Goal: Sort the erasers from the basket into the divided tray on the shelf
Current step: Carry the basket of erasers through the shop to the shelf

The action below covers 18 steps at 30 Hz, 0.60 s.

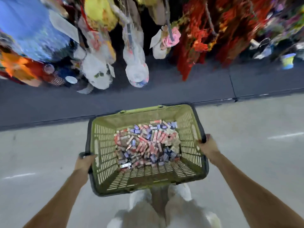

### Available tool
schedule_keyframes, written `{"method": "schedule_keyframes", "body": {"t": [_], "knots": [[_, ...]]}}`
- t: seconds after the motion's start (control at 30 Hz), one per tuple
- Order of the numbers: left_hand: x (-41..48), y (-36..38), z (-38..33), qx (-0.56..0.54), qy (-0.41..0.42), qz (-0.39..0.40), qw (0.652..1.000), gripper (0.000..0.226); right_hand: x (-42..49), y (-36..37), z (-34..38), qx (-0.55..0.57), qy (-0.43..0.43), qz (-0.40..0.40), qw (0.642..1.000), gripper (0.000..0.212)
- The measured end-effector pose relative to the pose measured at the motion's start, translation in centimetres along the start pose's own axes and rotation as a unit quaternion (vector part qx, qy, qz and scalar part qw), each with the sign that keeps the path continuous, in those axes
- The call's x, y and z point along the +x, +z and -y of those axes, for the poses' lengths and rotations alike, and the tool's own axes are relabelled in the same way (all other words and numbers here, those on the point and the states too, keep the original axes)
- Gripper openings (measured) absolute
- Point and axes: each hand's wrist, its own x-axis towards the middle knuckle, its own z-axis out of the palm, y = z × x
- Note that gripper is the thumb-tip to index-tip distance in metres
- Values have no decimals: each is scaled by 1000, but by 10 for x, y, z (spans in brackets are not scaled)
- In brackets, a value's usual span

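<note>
Green basket (105, 155) of erasers (146, 143) hangs between left hand (83, 162) and right hand (208, 145).

Basket (102, 145) open on top, nothing over the erasers (146, 143), clear reach straight down. My left hand (83, 162) and right hand (207, 146) are clamped on its side rims. Pale floor (246, 129) bare either side. Ahead: hanging goods (136, 68) crowd the dark strip, blurred.
</note>
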Motion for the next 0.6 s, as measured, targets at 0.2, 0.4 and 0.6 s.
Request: {"method": "schedule_keyframes", "body": {"t": [0.2,0.4,0.6], "knots": [[-78,-29,-26,19,5,10,1000,37,-63,-59,-5,58,47,7,997,37],[-205,-71,-80,85,56,48,994,28,-177,-174,-4,93,54,-24,994,25],[-343,-109,-161,152,202,118,960,28,-313,-307,9,149,83,-107,979,26]]}}
